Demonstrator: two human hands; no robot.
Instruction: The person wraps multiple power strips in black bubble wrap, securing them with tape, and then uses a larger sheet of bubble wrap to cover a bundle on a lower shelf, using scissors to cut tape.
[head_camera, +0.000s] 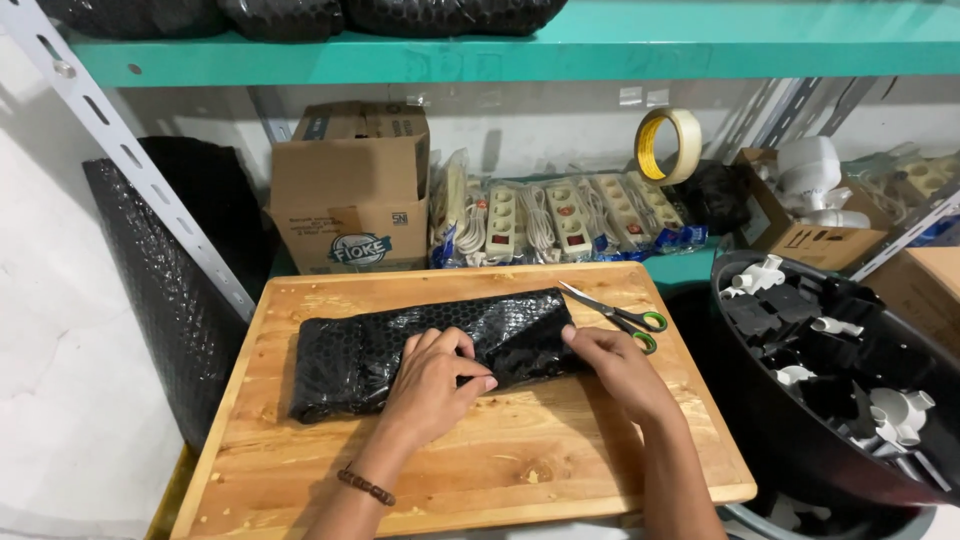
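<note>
Both hands press my black bubble-wrap parcel (430, 350) flat on the worktop (480, 450).
Left hand (435, 378) pinches the fold; right hand (610, 362) should keep the end taut.

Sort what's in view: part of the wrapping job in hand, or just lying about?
In hand: left hand and right hand pressing the black bubble-wrap bundle; wooden board; scissors.

Lying about: cardboard box; packaged power strips; tape roll; black tub of fittings.

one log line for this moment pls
left hand pressing black bubble-wrap parcel | right hand at its right end | parcel on wooden board | scissors beside it
</note>
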